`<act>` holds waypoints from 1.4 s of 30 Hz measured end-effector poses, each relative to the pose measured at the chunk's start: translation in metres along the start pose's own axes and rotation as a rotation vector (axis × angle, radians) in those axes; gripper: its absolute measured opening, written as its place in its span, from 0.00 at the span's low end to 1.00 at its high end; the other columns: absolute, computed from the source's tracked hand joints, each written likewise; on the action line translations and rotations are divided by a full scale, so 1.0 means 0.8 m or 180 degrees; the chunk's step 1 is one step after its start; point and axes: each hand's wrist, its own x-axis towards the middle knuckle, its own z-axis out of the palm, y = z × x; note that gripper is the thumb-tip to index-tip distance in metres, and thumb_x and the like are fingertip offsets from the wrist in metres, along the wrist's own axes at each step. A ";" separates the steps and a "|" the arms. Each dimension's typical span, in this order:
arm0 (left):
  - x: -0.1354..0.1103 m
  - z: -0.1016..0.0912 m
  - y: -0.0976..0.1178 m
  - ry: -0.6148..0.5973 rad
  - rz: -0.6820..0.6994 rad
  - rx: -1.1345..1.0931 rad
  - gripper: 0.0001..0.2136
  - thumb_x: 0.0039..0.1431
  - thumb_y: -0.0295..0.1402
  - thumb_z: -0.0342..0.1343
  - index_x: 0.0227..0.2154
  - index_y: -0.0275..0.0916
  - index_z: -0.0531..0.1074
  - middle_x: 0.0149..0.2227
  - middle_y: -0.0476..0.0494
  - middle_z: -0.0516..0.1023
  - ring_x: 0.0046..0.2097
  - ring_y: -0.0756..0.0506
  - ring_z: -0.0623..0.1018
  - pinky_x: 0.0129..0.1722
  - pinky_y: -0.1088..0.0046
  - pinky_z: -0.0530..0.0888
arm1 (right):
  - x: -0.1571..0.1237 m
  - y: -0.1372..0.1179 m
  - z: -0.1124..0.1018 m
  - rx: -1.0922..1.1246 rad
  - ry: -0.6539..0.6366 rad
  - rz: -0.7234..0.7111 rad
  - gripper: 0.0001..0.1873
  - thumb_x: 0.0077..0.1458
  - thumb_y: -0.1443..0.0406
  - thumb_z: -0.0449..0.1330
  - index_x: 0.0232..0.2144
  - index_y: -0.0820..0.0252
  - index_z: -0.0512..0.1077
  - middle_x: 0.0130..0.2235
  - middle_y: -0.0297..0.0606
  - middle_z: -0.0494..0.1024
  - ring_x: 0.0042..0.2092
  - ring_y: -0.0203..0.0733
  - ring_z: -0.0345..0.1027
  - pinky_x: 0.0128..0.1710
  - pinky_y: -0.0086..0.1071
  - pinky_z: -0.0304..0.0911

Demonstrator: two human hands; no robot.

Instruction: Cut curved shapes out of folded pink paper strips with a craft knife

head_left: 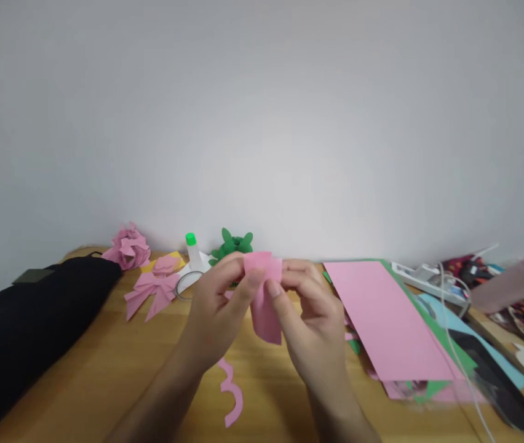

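Note:
A small piece of pink paper (265,314) is held up above the wooden table, curved and hanging down between my two hands. My left hand (225,307) pinches its upper left part between thumb and fingers. On its right side, my right hand (310,314) grips it with the thumb in front and the fingers behind. Below my hands, a wavy pink paper strip (235,403) lies on the table. Just behind my left hand stands a green paper figure (232,245), partly hidden.
At left are a black bag (35,332), a crumpled pink paper flower (128,246), a pink paper bow (154,289), a glue stick (192,251) and a tape roll (183,294). Pink sheets (391,320) over green paper, a white cable (449,344) and a power strip (421,280) lie right.

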 end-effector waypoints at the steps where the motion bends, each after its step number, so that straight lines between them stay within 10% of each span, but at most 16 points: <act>1: 0.000 0.000 -0.001 -0.0016 -0.0106 -0.0064 0.13 0.63 0.37 0.54 0.23 0.39 0.70 0.25 0.51 0.72 0.29 0.51 0.71 0.29 0.77 0.70 | 0.001 0.002 0.001 0.0043 -0.0014 0.0052 0.08 0.59 0.66 0.60 0.28 0.56 0.75 0.33 0.35 0.76 0.38 0.39 0.71 0.37 0.34 0.66; 7: 0.000 -0.004 -0.008 -0.0046 -0.0714 -0.0822 0.07 0.56 0.33 0.61 0.37 0.41 0.78 0.29 0.51 0.80 0.32 0.50 0.79 0.33 0.79 0.76 | 0.002 0.014 -0.005 0.0182 -0.0128 0.0234 0.08 0.59 0.65 0.61 0.28 0.56 0.76 0.28 0.33 0.73 0.33 0.36 0.67 0.31 0.31 0.62; 13: -0.007 -0.009 -0.004 -0.0620 -0.0892 -0.1015 0.05 0.61 0.34 0.58 0.34 0.43 0.80 0.31 0.50 0.82 0.34 0.50 0.81 0.33 0.81 0.77 | -0.004 0.015 -0.014 0.0354 0.0112 0.0520 0.06 0.55 0.66 0.66 0.36 0.49 0.77 0.28 0.28 0.70 0.30 0.33 0.64 0.30 0.28 0.61; 42: -0.011 -0.010 0.008 -0.1066 -0.1087 -0.0834 0.13 0.63 0.39 0.55 0.27 0.40 0.77 0.24 0.50 0.74 0.27 0.50 0.71 0.27 0.77 0.72 | -0.004 0.007 -0.022 0.0451 -0.0089 0.0340 0.06 0.57 0.69 0.65 0.33 0.51 0.79 0.28 0.30 0.73 0.30 0.32 0.65 0.26 0.28 0.61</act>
